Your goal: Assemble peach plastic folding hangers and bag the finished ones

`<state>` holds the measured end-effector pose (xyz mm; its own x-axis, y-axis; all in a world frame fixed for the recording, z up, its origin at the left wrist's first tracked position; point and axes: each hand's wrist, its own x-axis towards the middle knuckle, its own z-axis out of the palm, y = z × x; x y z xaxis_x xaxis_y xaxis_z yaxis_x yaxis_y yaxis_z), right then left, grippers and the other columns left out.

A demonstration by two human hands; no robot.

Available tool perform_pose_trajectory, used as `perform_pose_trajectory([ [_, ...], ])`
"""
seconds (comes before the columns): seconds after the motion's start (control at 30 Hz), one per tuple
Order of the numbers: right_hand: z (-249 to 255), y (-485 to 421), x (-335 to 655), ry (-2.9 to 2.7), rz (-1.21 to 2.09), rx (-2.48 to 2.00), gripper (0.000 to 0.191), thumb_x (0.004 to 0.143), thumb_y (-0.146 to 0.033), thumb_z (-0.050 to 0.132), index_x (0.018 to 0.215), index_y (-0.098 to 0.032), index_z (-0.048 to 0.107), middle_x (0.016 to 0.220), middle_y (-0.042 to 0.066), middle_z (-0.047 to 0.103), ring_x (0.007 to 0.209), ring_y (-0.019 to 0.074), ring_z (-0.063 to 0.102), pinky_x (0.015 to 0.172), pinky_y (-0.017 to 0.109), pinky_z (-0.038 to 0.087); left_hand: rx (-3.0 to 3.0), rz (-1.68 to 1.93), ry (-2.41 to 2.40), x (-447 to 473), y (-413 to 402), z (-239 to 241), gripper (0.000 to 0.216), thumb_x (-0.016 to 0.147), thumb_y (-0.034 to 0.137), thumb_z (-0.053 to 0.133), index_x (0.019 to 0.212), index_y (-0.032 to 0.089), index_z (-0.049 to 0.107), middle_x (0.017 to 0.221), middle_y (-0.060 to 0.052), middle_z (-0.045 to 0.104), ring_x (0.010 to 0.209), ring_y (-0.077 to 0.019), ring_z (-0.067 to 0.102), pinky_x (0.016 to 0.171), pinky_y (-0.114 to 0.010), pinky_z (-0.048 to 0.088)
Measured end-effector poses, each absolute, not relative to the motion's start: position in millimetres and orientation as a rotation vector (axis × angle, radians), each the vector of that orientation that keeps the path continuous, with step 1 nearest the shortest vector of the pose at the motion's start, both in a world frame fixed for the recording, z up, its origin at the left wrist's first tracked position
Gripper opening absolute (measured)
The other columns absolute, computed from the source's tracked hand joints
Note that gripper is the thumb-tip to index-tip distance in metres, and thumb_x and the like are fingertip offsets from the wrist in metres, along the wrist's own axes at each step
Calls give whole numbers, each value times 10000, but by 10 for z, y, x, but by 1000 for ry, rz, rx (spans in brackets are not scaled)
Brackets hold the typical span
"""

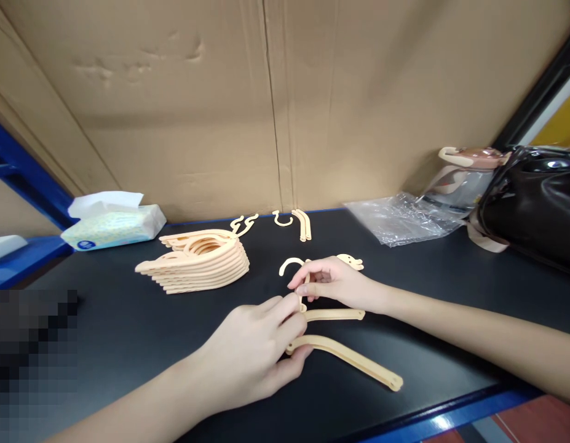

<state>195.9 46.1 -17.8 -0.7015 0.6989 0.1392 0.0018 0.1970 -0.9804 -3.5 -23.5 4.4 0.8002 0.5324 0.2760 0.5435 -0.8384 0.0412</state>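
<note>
My left hand (257, 347) is closed around the near end of a long peach plastic hanger arm (353, 360) that lies on the black table (128, 332). Its fingertips pinch at a second, shorter peach arm (335, 315). My right hand (333, 284) is closed in a pinch on the peach hook piece (289, 266), right where the parts meet. A small peach animal-shaped piece (352, 262) shows just behind the right hand.
A stack of several peach hangers (197, 261) sits left of centre. Loose peach hooks and arms (291, 223) lie by the cardboard wall. A tissue pack (112, 224) is at far left; a clear plastic bag (395, 218), a bottle (464, 175) and a black bag (538, 203) at right.
</note>
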Motion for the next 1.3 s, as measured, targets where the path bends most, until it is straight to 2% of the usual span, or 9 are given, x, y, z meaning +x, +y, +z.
perform_pose_trajectory([
  [0.2,-184,469,1954,-1894,1546,-673,191,815,-314,667,917,-153,672,745,3,633,701,127,594,694,266,476,-3156,-693,-1149,-47,-199,131,130,957,289,456,919,210,552,868,9,592,733,-121,557,619,-221,418],
  [0.43,-205,492,1943,-1862,1583,-635,163,802,-275,666,912,-154,659,741,-10,621,655,101,570,629,239,461,-3397,-1488,-1788,-50,-70,190,148,912,330,515,919,199,584,852,-11,616,660,-112,539,514,-195,429],
  [0.63,-211,486,1945,-1790,1594,-666,246,798,-289,685,997,-159,621,734,-23,607,627,87,577,635,237,498,-3288,-1973,-2104,-68,-51,228,215,923,352,506,878,185,632,806,-25,597,769,-136,585,724,-261,520],
  [0.73,-193,470,1943,-1768,1583,-704,274,788,-312,699,998,-160,613,746,-13,626,626,96,595,629,246,516,-3236,-2052,-2213,-82,-52,236,254,920,397,509,860,175,617,810,-28,586,720,-126,585,667,-248,526],
  [0.87,-166,447,1944,-1752,1585,-727,262,795,-317,697,983,-155,611,752,4,652,621,102,610,623,245,519,-3175,-1730,-2252,-98,-75,216,332,941,478,409,909,188,568,631,33,484,483,-90,462,442,-210,431],
  [0.93,-151,437,1947,-1753,1571,-748,243,795,-303,697,964,-152,609,758,2,651,611,93,601,620,235,514,-3132,-1302,-2023,-108,-101,197,351,966,446,340,866,195,565,562,51,426,460,-95,414,442,-213,377],
  [1.03,-133,433,1950,-1757,1543,-760,235,799,-301,691,962,-157,603,751,-9,633,606,85,584,623,233,505,-2949,-838,-1572,-124,-133,165,331,979,343,308,819,199,559,637,27,537,549,-114,497,518,-225,355],
  [1.1,-127,438,1954,-1750,1533,-750,241,799,-312,692,966,-164,601,718,-23,616,598,86,573,625,238,497,-2886,-711,-1384,-130,-139,144,304,977,300,303,818,199,543,663,24,570,546,-112,512,511,-223,330],
  [1.3,-112,463,1973,-1681,1565,-713,192,807,-331,685,899,-164,671,753,3,658,584,82,556,615,241,477,-2855,-594,-1280,-131,-108,77,187,884,220,379,700,203,409,592,42,482,499,-112,453,488,-221,286],
])
